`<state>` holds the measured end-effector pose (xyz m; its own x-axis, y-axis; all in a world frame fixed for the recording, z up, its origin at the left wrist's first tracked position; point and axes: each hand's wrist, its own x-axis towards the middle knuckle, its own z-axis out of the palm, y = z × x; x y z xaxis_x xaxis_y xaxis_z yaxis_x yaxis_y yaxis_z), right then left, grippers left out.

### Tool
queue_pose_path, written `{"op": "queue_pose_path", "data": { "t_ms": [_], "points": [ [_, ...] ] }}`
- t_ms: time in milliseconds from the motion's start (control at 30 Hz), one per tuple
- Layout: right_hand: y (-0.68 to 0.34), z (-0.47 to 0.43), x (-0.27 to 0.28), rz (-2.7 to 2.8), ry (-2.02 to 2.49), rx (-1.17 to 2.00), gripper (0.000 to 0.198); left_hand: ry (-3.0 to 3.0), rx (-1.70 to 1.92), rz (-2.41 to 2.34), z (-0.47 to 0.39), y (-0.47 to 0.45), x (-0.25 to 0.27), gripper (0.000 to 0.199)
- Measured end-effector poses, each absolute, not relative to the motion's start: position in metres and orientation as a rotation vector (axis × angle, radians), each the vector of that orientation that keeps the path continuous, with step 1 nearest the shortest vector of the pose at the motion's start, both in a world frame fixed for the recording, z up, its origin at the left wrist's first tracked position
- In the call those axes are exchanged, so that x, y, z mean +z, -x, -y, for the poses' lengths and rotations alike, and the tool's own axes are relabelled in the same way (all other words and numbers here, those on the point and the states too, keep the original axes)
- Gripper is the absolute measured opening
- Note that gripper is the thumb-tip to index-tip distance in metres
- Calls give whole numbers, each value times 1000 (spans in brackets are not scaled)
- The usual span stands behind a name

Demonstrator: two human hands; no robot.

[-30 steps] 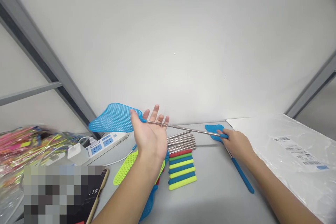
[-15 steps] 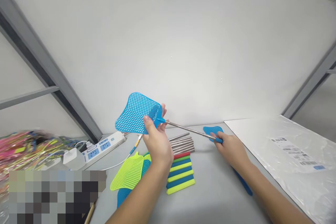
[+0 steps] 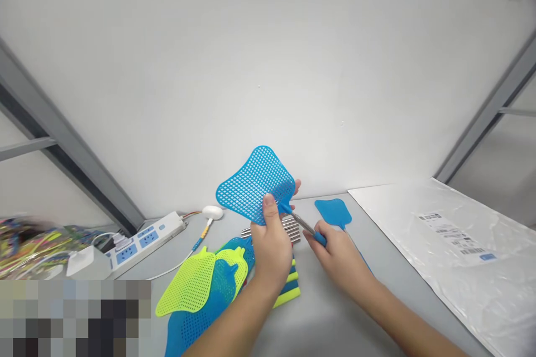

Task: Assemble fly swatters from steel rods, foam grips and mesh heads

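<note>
As we look down in the head view, our left hand (image 3: 274, 248) pinches the blue swatter (image 3: 255, 184) by its mesh, thumb in front, while our right hand (image 3: 337, 251) curls closed around its handle (image 3: 320, 239); we hold it above the table (image 3: 318, 312), near metal rods (image 3: 293, 230) and swatter heads (image 3: 188, 283).

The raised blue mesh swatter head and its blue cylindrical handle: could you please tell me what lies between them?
In the head view, a slim silver metal rod lies between the mesh head and the handle.
</note>
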<state>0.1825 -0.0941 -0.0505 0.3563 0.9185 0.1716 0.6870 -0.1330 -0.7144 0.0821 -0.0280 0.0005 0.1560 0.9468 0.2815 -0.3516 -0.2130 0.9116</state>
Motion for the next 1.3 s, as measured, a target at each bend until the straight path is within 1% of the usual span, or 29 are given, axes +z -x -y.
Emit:
{"op": "queue_pose_path", "data": {
  "t_ms": [100,200,267,367,400,467,533,567,633,700,767,967,1067,1167,1233,1300],
  "points": [
    [-182,96,-45,1347,1760,473,30,-1212,1385,-586,24,-81,7,49],
    [-178,98,-41,1311,1514,728,30,-1207,1319,-519,15,-77,15,45],
    [-175,101,-44,1258,1266,1097,33,-1186,1231,-465,9,-75,18,45],
    [-174,105,-53,1109,768,1812,41,-1069,1048,-400,5,-74,18,45],
    [-174,106,-56,1053,621,1972,42,-1015,995,-392,4,-74,17,44],
    [-176,107,-59,993,475,2115,41,-929,937,-401,3,-76,14,42],
    [-176,107,-58,1002,593,2056,38,-920,954,-448,3,-77,10,43],
    [-175,106,-56,1047,737,1952,37,-947,983,-487,3,-77,8,45],
    [-172,104,-51,1174,1077,1580,35,-1040,1053,-584,3,-76,4,50],
    [-166,103,-46,1282,1323,1173,30,-1117,1102,-662,3,-75,1,55],
    [-161,102,-42,1337,1447,946,28,-1145,1109,-671,3,-73,2,56],
    [-165,116,-38,1337,1615,659,23,-1091,983,-553,8,-74,5,52],
    [-178,144,-50,1268,1738,509,26,-1085,913,-604,14,-80,-2,47],
    [-191,177,-68,1167,1952,319,25,-1121,879,-683,21,-88,-16,51],
    [-197,191,-80,1130,2099,225,24,-1231,935,-786,29,-92,-26,58],
    [-201,197,-89,1144,2206,167,23,-1508,1009,-842,40,-94,-36,57]
  ]
}}
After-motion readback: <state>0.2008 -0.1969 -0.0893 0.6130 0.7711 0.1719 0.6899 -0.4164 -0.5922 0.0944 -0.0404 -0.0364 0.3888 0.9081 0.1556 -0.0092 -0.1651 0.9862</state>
